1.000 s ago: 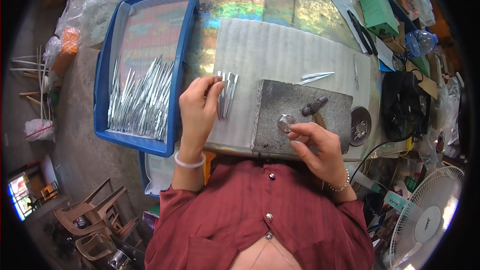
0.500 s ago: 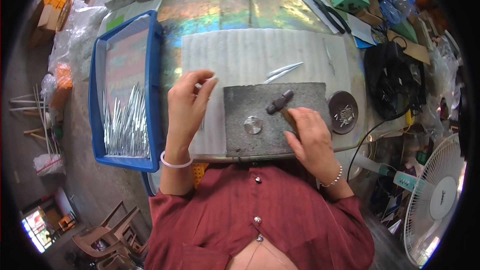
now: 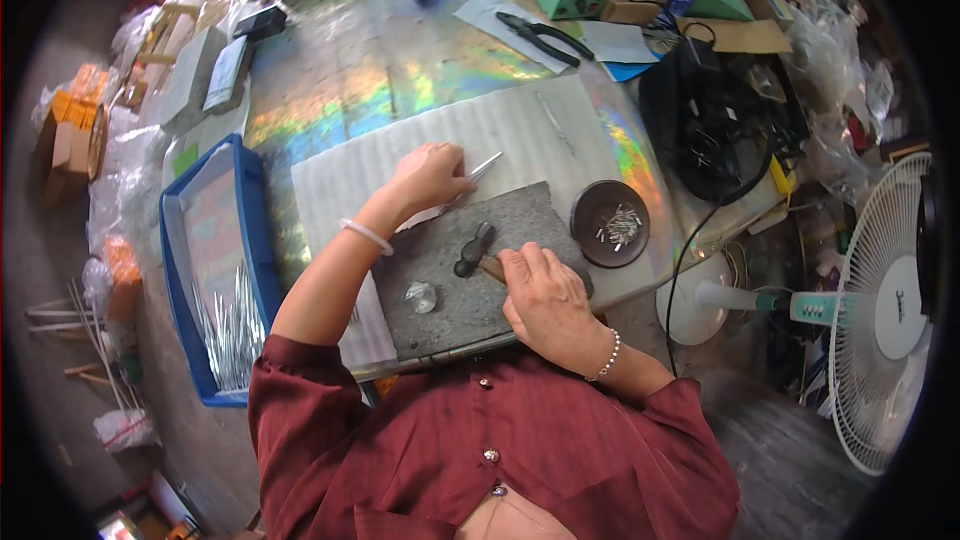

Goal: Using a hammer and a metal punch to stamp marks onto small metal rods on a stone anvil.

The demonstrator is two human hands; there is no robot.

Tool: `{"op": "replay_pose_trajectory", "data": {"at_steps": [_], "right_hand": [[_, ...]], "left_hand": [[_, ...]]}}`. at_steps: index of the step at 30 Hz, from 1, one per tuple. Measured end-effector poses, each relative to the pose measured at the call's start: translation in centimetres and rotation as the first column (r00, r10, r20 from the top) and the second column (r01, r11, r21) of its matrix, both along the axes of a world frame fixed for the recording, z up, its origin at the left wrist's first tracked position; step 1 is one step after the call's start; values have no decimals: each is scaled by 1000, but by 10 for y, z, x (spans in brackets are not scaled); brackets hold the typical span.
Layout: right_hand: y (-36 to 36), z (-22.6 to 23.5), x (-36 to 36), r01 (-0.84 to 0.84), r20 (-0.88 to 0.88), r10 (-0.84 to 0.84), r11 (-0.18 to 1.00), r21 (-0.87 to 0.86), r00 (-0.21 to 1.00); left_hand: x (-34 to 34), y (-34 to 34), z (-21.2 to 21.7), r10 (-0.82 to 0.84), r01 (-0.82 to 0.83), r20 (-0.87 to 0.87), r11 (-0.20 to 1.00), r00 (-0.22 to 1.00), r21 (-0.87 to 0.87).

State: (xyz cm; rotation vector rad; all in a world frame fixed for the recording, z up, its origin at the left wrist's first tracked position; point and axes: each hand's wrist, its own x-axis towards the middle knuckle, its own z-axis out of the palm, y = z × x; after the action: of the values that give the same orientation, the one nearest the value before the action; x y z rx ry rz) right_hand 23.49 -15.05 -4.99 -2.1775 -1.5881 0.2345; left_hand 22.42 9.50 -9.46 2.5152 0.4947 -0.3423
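Note:
My right hand [image 3: 548,302] grips the wooden handle of a small hammer [image 3: 474,250], whose dark head lies just over a grey stone-like slab [image 3: 450,305]. Left of the hammer head, a small shiny round disc [image 3: 421,297] rests on the slab. Beyond the slab's far edge, my left hand [image 3: 430,177] has its fingers curled down at a pointed silver strip [image 3: 486,167]. The strip's tip sticks out past the fingers; its other end is hidden under the hand.
A blue tray [image 3: 262,250] of slim silver pieces stands left. Right of the slab is a dark round dish [image 3: 583,240] with small metal bits. Pliers [image 3: 545,35] lie farther back on the white foam sheet's [image 3: 335,175] far side. A fan [image 3: 885,325] stands right.
My left hand has moved from beside the slab to the silver pieces and closed there. My right hand keeps the hammer over the slab. The whole view has turned and shifted.

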Motion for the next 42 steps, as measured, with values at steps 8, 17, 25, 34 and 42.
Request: {"op": "replay_pose_trajectory", "data": {"at_steps": [8, 17, 25, 34, 42], "right_hand": [[-10, -11, 44, 261, -387, -124, 910, 324, 913], [-62, -15, 123, 588, -351, -544, 809, 25, 762], [-47, -43, 116, 483, -139, -486, 874, -62, 863], [-36, -44, 122, 420, 6, -426, 890, -178, 905], [-43, -48, 127, 443, -150, -457, 889, -120, 877]], "left_hand": [[-20, 10, -7, 214, -196, 221, 975, 951, -101], [-87, -18, 69, 564, -333, 457, 804, 688, -493], [-174, -67, 90, 782, -467, 300, 582, 547, -666], [-203, -100, 83, 626, -465, 328, 762, 707, -452], [-187, -112, 77, 502, -375, 412, 858, 760, -352]]}}
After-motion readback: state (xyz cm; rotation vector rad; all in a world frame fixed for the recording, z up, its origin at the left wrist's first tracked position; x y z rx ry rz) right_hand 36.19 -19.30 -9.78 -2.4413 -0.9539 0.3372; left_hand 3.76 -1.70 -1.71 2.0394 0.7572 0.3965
